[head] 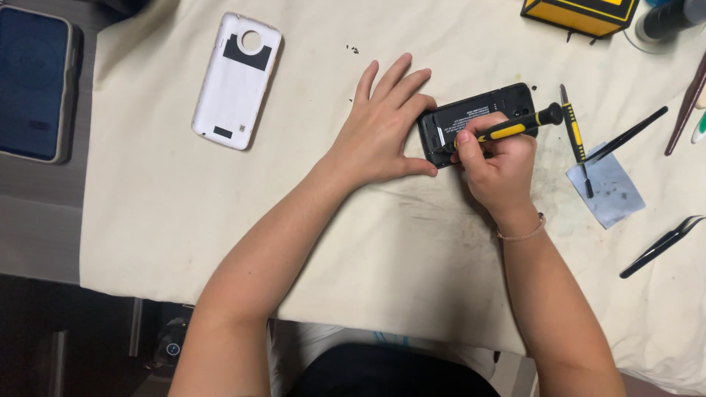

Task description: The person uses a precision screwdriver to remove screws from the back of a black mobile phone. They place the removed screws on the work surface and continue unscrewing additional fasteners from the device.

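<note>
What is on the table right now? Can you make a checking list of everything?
Surface: cream cloth with dark smudges, spread over a grey table.
Job's things: black opened phone lying flat; black-and-yellow screwdriver with its tip on the phone.
Clutter: white back cover lying apart; second screwdriver, black tweezers, thin black tool, small grey sheet, yellow box, another phone at the left edge.
Grippers: left hand flat, bracing the phone; right hand gripping the screwdriver.
Cables: nothing seen.
Surroundings: dark floor area below the table edge.
</note>
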